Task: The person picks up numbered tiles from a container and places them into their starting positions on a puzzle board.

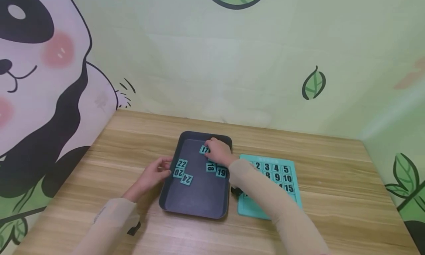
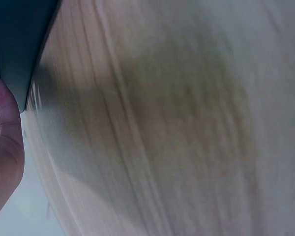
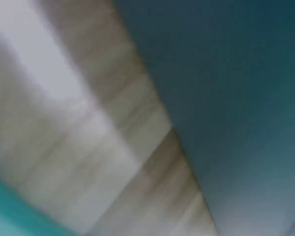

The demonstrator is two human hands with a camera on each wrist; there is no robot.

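A dark shallow tray (image 1: pixel 196 205) sits on the table with several teal number tiles in it. Over its upper right part, my right hand (image 1: pixel 219 152) pinches the tile marked 17 (image 1: pixel 204 149) between thumb and fingers. Tiles 18 (image 1: pixel 210 167) and 19 (image 1: pixel 221 172) lie just below that hand. Near the left wall are tiles 22 (image 1: pixel 181 163), 20 (image 1: pixel 178 173) and 24 (image 1: pixel 186 179). My left hand (image 1: pixel 154 175) touches the tray's left edge with relaxed fingers. In the left wrist view its thumb (image 2: pixel 6 110) lies against the tray's side.
Right of the tray lies a teal number board (image 1: pixel 247 209), with rows of numbered tiles in its upper part. My right forearm (image 1: pixel 272 203) crosses over it, hiding some tiles. The wooden table (image 1: pixel 342 196) ends at a wall (image 1: pixel 199 63) printed with leaves and a panda.
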